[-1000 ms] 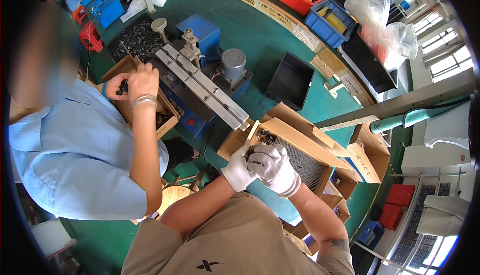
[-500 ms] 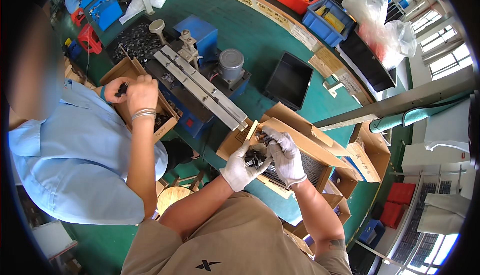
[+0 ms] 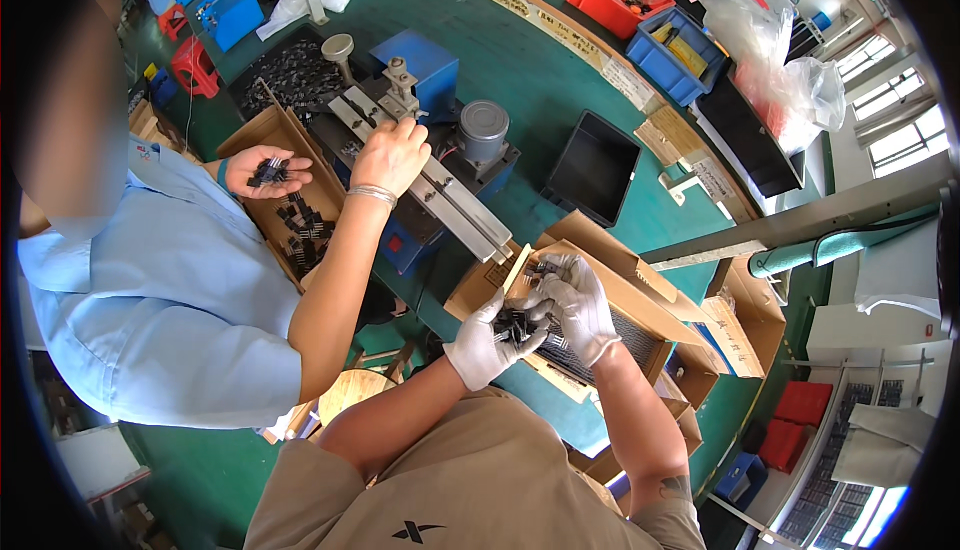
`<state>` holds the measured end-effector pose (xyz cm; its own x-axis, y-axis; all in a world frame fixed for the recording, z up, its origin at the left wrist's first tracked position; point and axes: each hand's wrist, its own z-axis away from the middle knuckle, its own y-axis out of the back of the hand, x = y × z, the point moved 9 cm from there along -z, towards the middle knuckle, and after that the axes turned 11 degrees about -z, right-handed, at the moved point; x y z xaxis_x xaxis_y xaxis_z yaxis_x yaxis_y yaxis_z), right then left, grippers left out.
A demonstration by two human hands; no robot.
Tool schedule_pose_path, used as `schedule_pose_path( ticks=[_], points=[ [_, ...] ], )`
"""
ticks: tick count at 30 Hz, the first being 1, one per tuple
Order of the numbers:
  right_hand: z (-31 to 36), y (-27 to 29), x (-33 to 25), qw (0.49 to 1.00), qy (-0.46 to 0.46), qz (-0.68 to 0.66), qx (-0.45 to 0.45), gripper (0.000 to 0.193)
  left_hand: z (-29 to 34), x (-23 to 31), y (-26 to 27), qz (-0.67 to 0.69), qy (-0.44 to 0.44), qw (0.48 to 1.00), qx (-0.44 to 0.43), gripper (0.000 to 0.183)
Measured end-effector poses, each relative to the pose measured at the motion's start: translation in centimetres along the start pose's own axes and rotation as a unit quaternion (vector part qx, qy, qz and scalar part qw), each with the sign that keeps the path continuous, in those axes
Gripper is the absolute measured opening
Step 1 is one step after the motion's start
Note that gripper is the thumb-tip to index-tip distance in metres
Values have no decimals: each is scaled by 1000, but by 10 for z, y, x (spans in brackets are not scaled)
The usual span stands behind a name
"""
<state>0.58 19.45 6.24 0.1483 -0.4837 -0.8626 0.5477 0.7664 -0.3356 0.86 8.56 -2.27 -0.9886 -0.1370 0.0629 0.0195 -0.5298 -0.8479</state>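
Note:
Both my hands wear white gloves and work close together over an open cardboard box (image 3: 655, 295). My left hand (image 3: 478, 348) is closed around a bunch of small black components with metal pins (image 3: 515, 328). Beside it, my right hand (image 3: 580, 308) has its fingers pinched on a few similar pieces (image 3: 543, 272), partly hidden by the glove. Dark components in tight rows (image 3: 625, 338) lie inside the box under my right hand.
At my left, a co-worker in blue holds black components on an open palm (image 3: 250, 175); their other hand (image 3: 395, 155) touches a machine's metal rail (image 3: 455, 200). An open black bin (image 3: 592, 168) stands beyond my box. A metal beam (image 3: 820, 215) crosses at right.
The co-worker's right hand has moved from their left palm to the metal rail, and that palm has opened. My hands stay together over the box with little change. The view has shifted slightly.

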Motion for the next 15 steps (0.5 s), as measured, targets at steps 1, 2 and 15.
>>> schedule_pose_path(
  ticks=[1, 2, 15],
  points=[
    [-5, 0, -3, 998, 16, 51, 18, 34, -1, -1, 5, -5, 1, 1000, 5, 46],
    [-8, 0, -6, 994, 33, 100, 36, 33, -3, -1, 10, -11, 3, 1000, 10, 46],
    [-25, -47, -22, 837, 314, 448, 25, 11, -11, -7, 30, 22, -3, 999, -25, 36]
  ],
)
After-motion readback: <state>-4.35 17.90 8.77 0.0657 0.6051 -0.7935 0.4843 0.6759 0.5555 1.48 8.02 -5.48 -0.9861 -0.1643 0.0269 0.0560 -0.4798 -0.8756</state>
